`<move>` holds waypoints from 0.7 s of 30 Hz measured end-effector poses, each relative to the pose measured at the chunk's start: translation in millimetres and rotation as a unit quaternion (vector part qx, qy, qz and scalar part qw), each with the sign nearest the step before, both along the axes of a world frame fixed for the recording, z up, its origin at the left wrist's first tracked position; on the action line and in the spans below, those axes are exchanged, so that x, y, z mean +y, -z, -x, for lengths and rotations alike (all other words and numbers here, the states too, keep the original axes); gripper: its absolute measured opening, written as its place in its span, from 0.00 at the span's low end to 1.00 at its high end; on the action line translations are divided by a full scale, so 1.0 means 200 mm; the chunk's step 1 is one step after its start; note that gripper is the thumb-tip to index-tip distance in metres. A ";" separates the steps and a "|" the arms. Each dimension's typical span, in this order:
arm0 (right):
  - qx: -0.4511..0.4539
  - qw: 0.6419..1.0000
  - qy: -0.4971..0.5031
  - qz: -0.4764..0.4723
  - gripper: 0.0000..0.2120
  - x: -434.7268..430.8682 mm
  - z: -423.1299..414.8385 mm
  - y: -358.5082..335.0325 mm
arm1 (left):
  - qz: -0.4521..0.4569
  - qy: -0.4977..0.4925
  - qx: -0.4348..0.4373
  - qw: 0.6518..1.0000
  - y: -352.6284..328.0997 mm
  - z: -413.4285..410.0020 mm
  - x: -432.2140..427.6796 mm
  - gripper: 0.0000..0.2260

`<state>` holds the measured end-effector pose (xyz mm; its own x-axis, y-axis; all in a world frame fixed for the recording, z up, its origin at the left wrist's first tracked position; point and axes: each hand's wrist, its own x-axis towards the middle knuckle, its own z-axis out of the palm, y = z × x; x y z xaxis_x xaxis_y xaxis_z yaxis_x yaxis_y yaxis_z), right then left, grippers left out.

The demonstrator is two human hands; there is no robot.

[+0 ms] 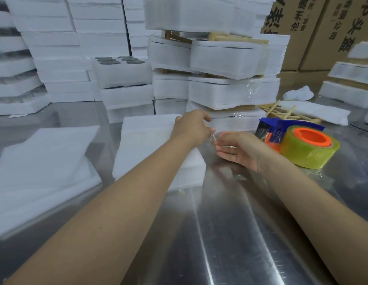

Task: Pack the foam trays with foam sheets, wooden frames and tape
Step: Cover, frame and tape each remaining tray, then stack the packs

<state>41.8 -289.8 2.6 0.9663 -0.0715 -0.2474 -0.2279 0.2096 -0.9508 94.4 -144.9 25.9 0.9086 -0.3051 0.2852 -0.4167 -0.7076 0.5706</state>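
Left hand (pixel 192 126) pinches what looks like clear tape (pixel 213 137) — right hand (pixel 238 150) loose-fingered, holding nothing, beside the tape dispenser (pixel 292 138).

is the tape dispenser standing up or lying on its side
Lying on its side: the tape dispenser rests flat on the metal table, orange core facing up, untouched; the left hand pinches a clear tape strip.

A packing workshop; tall stacks of white foam trays (pixel 61 58); printed brown cardboard cartons (pixel 314 31); shiny steel surface (pixel 230 233).
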 end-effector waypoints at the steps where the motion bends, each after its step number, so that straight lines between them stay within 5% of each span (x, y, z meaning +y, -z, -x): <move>1: -0.006 1.000 -0.001 0.010 0.10 0.00 0.00 0.00 | -0.007 -0.003 -0.002 1.000 0.00 0.00 0.00 0.10; 8: -0.027 0.993 -0.006 0.111 0.21 -0.01 0.03 -0.02 | -0.005 -0.013 0.006 1.000 -0.02 0.02 0.00 0.05; 16: 0.048 0.998 -0.024 0.043 0.14 -0.03 0.03 -0.05 | -0.023 -0.022 0.011 0.999 -0.02 0.03 -0.01 0.06; 21: -0.015 0.998 0.021 0.058 0.08 0.04 0.02 -0.01 | -0.022 -0.002 0.018 1.000 -0.02 0.03 -0.01 0.05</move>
<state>37.4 -282.2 5.1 0.9685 -0.1396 -0.2064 -0.1926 0.1063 -0.9755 88.3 -147.0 30.7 0.9196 -0.3125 0.2380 -0.3928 -0.7347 0.5532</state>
